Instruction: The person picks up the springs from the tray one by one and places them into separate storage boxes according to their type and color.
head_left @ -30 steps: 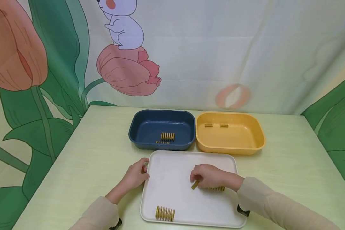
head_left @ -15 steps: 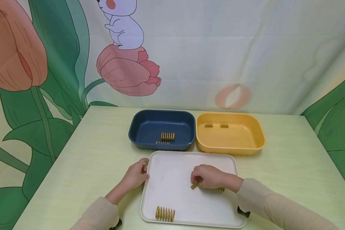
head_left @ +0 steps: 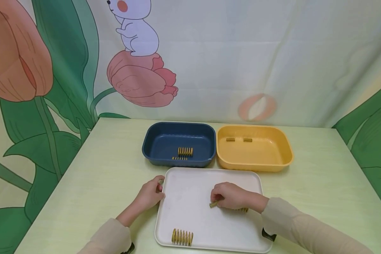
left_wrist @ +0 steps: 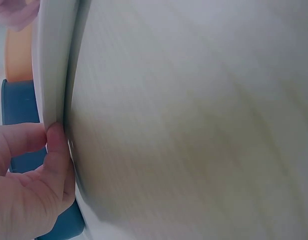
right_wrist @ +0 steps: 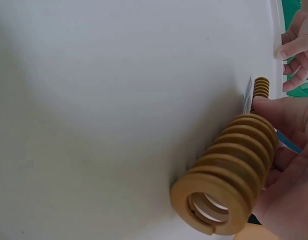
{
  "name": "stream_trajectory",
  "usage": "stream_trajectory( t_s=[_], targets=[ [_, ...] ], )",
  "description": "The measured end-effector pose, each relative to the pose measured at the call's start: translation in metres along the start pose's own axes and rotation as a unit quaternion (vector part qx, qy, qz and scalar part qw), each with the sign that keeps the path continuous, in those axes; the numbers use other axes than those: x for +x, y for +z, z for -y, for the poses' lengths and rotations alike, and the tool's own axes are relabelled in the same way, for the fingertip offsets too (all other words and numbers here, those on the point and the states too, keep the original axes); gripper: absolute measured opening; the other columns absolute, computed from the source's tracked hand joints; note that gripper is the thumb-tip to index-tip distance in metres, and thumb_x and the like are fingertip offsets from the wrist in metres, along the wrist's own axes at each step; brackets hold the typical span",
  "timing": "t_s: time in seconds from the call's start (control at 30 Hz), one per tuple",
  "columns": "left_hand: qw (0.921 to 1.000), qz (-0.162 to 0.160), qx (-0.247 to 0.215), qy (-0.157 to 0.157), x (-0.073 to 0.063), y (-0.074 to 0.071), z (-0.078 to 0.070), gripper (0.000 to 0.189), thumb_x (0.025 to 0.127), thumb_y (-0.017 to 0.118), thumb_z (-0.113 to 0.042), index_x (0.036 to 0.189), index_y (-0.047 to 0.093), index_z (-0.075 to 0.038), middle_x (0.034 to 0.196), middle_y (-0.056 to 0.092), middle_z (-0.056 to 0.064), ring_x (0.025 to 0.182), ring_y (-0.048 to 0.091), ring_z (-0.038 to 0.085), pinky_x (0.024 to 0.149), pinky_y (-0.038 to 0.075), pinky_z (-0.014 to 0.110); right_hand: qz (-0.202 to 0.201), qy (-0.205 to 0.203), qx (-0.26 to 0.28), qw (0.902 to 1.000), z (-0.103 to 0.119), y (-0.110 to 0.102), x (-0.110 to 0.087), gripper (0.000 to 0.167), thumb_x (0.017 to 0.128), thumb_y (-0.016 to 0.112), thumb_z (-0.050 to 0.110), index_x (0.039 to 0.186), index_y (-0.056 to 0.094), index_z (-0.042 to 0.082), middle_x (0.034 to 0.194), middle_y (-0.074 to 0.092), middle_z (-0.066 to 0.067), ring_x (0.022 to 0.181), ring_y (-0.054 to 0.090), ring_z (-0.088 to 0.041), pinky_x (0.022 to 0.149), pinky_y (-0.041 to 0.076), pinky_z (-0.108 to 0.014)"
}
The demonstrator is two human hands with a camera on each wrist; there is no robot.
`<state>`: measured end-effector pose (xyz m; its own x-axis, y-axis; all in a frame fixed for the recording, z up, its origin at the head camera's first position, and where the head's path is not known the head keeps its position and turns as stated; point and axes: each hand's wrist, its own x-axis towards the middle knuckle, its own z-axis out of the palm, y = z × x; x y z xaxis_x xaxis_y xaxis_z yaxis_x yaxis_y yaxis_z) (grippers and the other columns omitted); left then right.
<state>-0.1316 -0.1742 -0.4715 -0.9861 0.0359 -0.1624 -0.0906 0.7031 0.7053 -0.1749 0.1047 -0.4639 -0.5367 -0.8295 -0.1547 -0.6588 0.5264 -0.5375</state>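
Note:
At the white tray [head_left: 190, 197], my left hand [head_left: 149, 193] pinches the left rim between thumb and fingers, as the left wrist view shows up close. My right hand [head_left: 230, 195] is over the right half of the tray. Between its thumb and fingers it holds a small, tightly coiled spring [head_left: 213, 204], seen end-up as a narrow spring [right_wrist: 262, 86] in the right wrist view. A large gold spring [right_wrist: 228, 170] lies on the tray right beside that hand, mostly covered by it in the head view. Another large spring [head_left: 182, 237] lies near the tray's front left corner.
Behind the tray stand a dark blue bin [head_left: 158, 161] with two large springs [head_left: 185, 152] and, touching its right side, a yellow bin [head_left: 257, 165] with two small springs [head_left: 230, 140]. A printed curtain [head_left: 209, 70] hangs at the table's back edge.
The small spring in my right hand has swung from a steep slant to a flatter one. That hand has barely shifted, and my left hand stays on the rim.

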Motion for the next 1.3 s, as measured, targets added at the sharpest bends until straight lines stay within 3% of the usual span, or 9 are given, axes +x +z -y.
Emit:
stream_trajectory(
  t_s=[0.43,0.53,1.13,1.3],
  targets=[
    [0.9999,-0.006,0.005,0.007,0.000,0.000,0.000,0.047,0.070,0.056,0.005,0.116,0.047,0.001,0.075,0.049,0.006,0.063,0.044,0.013,0.053,0.039,0.022,-0.034,0.005,0.046,0.9984,0.001,-0.008,0.000,0.010,0.074,0.061,0.003,0.082,0.062,0.009,0.072,0.049,0.005,0.068,0.043,-0.007,0.063,0.038,-0.019],
    [1.0000,-0.004,0.005,0.005,0.000,0.000,0.000,0.047,0.070,0.056,0.005,0.116,0.047,0.001,0.075,0.049,0.006,0.063,0.044,0.013,0.053,0.039,0.022,-0.031,0.022,0.061,0.9974,0.001,-0.011,0.001,0.011,0.075,0.060,0.003,0.084,0.063,0.009,0.073,0.051,0.004,0.069,0.044,-0.008,0.063,0.039,-0.019],
    [0.9999,-0.004,0.008,0.005,0.000,0.001,0.001,0.048,0.071,0.056,0.004,0.117,0.047,0.001,0.076,0.050,0.006,0.063,0.044,0.014,0.054,0.039,0.023,-0.051,0.061,0.085,0.9932,0.004,-0.030,0.001,0.013,0.079,0.057,0.004,0.088,0.063,0.011,0.075,0.051,0.004,0.070,0.045,-0.010,0.062,0.041,-0.020],
    [1.0000,-0.002,0.002,0.001,0.000,0.001,0.001,0.048,0.071,0.056,0.005,0.118,0.046,0.001,0.076,0.050,0.007,0.063,0.045,0.014,0.053,0.039,0.022,-0.059,0.052,0.095,0.9924,0.005,-0.034,0.001,0.012,0.078,0.058,0.003,0.087,0.062,0.011,0.075,0.052,0.004,0.071,0.046,-0.010,0.063,0.041,-0.020]
  ],
)
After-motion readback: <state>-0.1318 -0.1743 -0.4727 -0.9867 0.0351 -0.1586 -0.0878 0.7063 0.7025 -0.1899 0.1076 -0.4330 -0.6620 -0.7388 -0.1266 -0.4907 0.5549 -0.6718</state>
